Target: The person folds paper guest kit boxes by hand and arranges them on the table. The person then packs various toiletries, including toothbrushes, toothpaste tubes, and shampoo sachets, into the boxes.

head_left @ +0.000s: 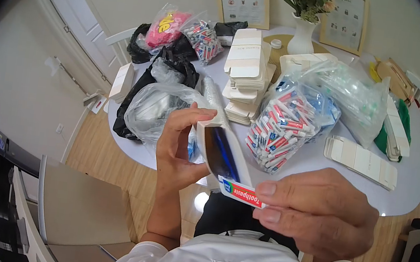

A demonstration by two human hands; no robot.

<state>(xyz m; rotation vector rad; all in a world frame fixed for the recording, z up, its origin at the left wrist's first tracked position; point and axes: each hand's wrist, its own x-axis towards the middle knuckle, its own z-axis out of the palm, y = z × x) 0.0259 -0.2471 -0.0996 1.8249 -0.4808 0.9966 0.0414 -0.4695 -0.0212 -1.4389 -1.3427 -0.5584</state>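
My left hand (178, 150) grips a small white box (203, 139) whose open end faces the camera. Inside the box lies something dark with a blue strip (225, 157). Between the thumb and fingers of my right hand (316, 211) is a small toothpaste tube (241, 192), red, white and blue. The tube's far end is at the lower edge of the box opening. Beyond my hands, a clear bag of toothpaste tubes (282, 127) rests on the white table (136, 150).
Stacked flat white boxes (246, 56) stand mid-table, with more flat boxes (360, 161) at right. Black and clear plastic bags (163, 106) lie at left. A white vase (302, 37) with flowers stands at the back. A chair (78, 204) is at lower left.
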